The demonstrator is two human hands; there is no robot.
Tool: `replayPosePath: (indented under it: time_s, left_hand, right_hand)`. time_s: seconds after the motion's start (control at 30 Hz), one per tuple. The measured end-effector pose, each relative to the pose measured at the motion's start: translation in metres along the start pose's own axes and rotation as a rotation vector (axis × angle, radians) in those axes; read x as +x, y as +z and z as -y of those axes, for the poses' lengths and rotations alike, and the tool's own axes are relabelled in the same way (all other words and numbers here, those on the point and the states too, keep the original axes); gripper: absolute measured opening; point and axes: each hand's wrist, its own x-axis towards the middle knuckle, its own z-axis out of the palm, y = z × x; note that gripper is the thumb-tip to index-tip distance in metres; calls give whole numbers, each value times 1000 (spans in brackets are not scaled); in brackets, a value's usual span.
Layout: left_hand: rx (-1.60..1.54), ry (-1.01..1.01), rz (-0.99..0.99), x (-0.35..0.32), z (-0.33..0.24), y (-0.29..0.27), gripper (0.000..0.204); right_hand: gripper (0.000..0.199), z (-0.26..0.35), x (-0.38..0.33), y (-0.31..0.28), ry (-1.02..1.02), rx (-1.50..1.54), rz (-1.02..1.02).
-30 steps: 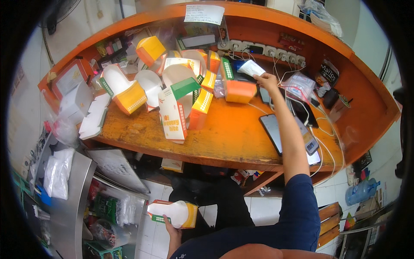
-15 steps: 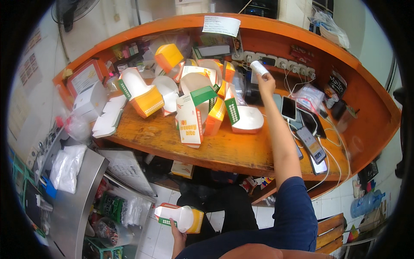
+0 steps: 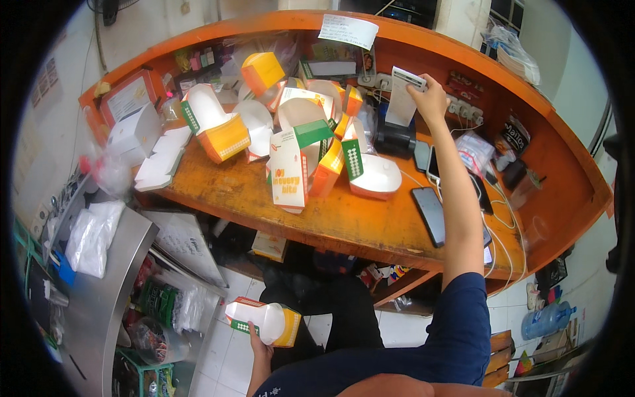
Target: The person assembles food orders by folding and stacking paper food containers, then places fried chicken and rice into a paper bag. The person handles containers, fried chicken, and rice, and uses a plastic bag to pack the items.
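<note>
Orange curved wooden worktop (image 3: 370, 218) spans the view, carrying a heap of folded white-and-orange cardboard food boxes (image 3: 297, 145) at 11 o'clock. One open white-and-orange cardboard box (image 3: 264, 321) sits at 7 o'clock, gripped by the left hand (image 3: 259, 345). Right hand (image 3: 430, 99), at 1 o'clock, pinches a white paper slip (image 3: 403, 99) above a black receipt printer (image 3: 395, 139).
</note>
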Motion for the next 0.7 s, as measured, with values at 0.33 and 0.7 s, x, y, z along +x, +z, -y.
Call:
replayPosePath:
  time_s: [0.33, 0.7]
  left_hand:
    - [6, 60, 19, -4, -1, 6, 66]
    - [-20, 11, 67, -3, 2, 12, 66]
  right_hand:
    - [11, 17, -29, -39, -634, -459, -144]
    - [11, -167, -75, -123, -448, -1244, 570]
